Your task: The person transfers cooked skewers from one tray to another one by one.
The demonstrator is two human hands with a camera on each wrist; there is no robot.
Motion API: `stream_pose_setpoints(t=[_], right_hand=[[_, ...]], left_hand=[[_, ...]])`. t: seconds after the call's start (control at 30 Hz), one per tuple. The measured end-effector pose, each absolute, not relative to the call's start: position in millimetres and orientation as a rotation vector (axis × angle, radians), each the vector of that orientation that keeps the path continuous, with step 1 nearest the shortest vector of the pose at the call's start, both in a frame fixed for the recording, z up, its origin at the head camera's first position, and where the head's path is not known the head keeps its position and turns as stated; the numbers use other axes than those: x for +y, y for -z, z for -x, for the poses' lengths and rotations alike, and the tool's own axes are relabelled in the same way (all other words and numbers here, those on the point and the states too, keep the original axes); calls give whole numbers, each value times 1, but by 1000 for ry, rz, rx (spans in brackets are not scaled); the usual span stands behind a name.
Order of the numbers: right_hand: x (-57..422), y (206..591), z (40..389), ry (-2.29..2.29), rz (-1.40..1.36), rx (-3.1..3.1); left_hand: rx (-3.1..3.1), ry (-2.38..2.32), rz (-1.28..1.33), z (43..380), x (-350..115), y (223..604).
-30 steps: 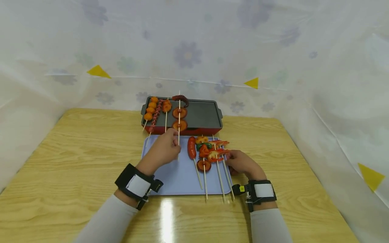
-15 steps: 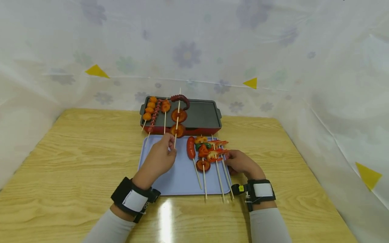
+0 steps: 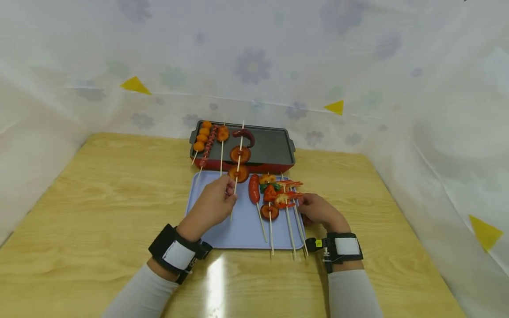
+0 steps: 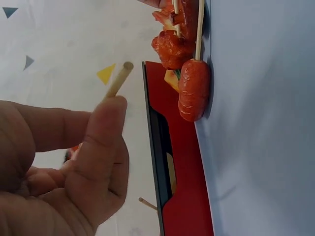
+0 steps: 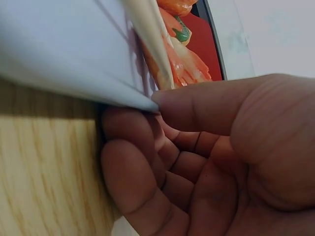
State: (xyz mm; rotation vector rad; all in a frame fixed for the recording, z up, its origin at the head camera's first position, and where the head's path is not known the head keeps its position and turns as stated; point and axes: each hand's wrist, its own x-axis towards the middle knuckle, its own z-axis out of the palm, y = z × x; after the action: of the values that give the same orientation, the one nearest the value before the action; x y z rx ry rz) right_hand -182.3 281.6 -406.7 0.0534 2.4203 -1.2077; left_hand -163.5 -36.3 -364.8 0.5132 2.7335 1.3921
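My left hand (image 3: 210, 202) pinches the lower part of a bamboo skewer between thumb and fingers, above the tray. The skewer carries two round brown mushroom caps (image 3: 240, 154) and a curled dark red octopus tentacle (image 3: 247, 135). Its upper part is over the black grill plate (image 3: 270, 143), the lower cap at the grill's front edge. In the left wrist view the skewer's blunt end (image 4: 120, 78) sticks out past my thumb. My right hand (image 3: 320, 211) grips the right rim of the pale blue tray (image 3: 238, 236), thumb on top and fingers beneath; the right wrist view shows this rim (image 5: 133, 98) closely.
Along the grill's left lie skewers of orange balls (image 3: 202, 138), small red pieces (image 3: 208, 145) and an orange-brown piece (image 3: 223, 133). The tray's right half holds a sausage skewer (image 3: 254, 189), a mixed vegetable skewer (image 3: 270, 212) and shrimp skewers (image 3: 284, 199). A floral sheet hangs behind.
My left hand has drawn back towards me with the skewer, which now slants slightly. My right hand keeps its hold on the tray. The head view has shifted a little.
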Motion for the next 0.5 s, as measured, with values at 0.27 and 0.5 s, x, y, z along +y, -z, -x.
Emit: stream_pose_setpoints(t=[0.27, 0.5], right_hand=[[282, 408, 182, 1203, -43, 2423], [280, 408, 182, 1213, -16, 2432]], left_hand=[[2634, -1231, -486, 163, -41, 363], [2637, -1119, -532, 158, -41, 364]])
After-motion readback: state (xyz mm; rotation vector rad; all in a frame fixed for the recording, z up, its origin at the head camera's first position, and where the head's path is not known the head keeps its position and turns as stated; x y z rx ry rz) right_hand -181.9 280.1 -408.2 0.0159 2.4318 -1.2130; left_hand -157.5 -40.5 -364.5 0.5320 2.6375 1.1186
